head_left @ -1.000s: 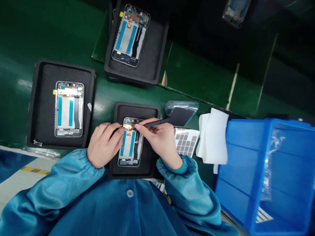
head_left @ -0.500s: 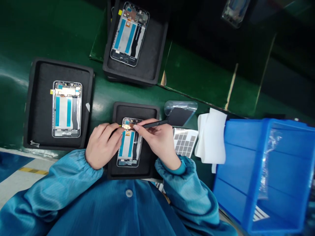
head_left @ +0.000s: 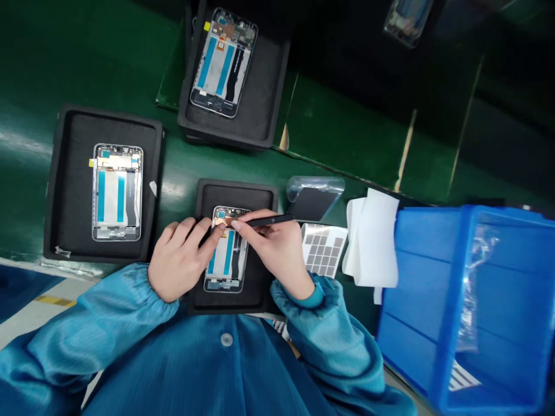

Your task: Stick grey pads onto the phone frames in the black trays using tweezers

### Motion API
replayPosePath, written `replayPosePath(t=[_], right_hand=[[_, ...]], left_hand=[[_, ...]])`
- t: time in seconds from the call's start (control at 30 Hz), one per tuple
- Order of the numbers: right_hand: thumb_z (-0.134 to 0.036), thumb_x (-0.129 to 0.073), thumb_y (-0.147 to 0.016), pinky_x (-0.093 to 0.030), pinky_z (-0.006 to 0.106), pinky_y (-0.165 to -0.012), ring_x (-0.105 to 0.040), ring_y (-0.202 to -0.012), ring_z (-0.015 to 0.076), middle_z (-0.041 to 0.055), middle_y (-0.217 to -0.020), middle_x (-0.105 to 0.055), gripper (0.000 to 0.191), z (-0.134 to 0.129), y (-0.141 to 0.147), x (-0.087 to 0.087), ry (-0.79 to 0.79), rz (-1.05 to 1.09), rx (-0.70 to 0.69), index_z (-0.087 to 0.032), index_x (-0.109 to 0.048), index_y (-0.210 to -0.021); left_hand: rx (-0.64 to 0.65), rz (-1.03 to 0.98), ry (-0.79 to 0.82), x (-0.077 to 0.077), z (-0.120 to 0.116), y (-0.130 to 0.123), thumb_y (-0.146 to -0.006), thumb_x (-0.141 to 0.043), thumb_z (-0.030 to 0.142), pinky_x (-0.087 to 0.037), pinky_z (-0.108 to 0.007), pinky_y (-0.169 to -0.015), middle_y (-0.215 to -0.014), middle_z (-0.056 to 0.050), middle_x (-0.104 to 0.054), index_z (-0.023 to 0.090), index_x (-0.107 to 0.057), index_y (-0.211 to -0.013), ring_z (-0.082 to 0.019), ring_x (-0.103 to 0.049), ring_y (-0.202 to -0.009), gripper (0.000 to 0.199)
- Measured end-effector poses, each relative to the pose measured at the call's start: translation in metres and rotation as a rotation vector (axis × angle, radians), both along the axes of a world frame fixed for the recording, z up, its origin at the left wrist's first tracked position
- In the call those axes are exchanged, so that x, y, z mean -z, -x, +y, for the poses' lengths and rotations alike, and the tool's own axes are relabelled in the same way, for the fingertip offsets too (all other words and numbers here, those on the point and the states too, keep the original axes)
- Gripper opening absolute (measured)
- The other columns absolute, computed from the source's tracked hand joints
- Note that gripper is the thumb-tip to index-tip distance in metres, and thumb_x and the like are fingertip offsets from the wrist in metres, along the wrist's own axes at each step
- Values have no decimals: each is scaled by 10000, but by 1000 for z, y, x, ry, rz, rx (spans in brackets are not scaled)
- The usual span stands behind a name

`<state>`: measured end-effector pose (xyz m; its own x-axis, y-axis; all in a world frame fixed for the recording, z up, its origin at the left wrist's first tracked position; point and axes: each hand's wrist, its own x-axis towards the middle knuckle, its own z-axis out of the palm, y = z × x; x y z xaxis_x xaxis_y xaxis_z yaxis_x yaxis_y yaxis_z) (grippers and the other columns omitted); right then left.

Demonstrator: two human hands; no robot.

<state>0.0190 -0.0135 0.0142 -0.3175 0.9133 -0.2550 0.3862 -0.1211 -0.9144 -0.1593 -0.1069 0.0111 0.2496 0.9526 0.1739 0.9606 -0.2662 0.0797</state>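
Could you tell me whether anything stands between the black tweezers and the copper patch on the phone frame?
Nothing visible does: the tweezers in the right hand point at the copper patch, though the fingertips hide the tip.

Green table (head_left: 225, 164) w/ 3 black foam trays: one (head_left: 236, 193) right under the fingers (head_left: 255, 222), one (head_left: 52, 185) to their L, one (head_left: 229, 138) straight ahead. To R of fingers: clear plastic bag (head_left: 314, 188), sheet of grey pads (head_left: 323, 248), white wipes (head_left: 370, 237), then blue plastic bin (head_left: 416, 254).
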Motion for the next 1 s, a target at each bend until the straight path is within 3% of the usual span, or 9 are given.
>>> replayPosePath(t=[0.17,0.3,0.43,0.53,0.67,0.8,1.0], right_hand=[[-312,-817,-790,-618,290,-661,-739,-722,176,22,-827,-781,117,-4,-18,-18,-160,2,226,-219,-762,-837],[-303,-852,-757,-598,291,-622,-715,-664,165,2,-756,-751,147,-5,-64,-23,-262,46,471,-225,-760,-842],[-291,-847,-771,-595,282,-645,-698,-626,138,-11,-738,-739,148,-10,-120,-10,-303,138,627,-219,-751,-857],[-287,-852,-761,-605,287,-664,-727,-689,154,6,-813,-769,167,-17,-149,4,-273,101,590,-225,-757,-884],[-283,-842,-770,-627,345,-776,-756,-817,198,23,-864,-790,128,-30,-169,14,-244,20,402,-239,-765,-862],[-275,-819,-794,-638,382,-796,-759,-826,216,38,-882,-795,101,-44,-181,20,-190,4,202,-235,-765,-869],[-244,-792,-823,-651,401,-809,-761,-878,230,55,-921,-797,99,-53,-188,32,-236,63,142,-238,-764,-918]], left_hand=[[97,184,-27,-11,-3,-12,-950,-485,133,-442,-417,-803,-1185,-135,-703,88,-660,-1286,-280,-601,-1011,381],[141,296,-17,-24,-1,-27,-920,-423,32,-452,-418,-786,-1116,-209,-696,-25,-667,-1206,-293,-618,-986,380],[121,210,15,-38,25,-48,-922,-463,80,-456,-442,-734,-1035,-185,-699,42,-711,-1079,-307,-611,-903,296],[194,44,8,-36,54,-78,-936,-538,155,-437,-420,-700,-968,-119,-699,130,-715,-991,-275,-604,-855,187],[415,-94,51,-12,78,-122,-967,-539,163,-432,-375,-765,-1000,-57,-708,170,-710,-946,-219,-611,-913,173],[548,-60,105,9,78,-141,-988,-503,152,-422,-380,-853,-1171,-65,-696,159,-707,-1018,-225,-609,-1045,207],[524,-10,123,8,71,-144,-984,-490,141,-426,-384,-848,-1201,-70,-692,154,-699,-1082,-239,-611,-1044,231]])
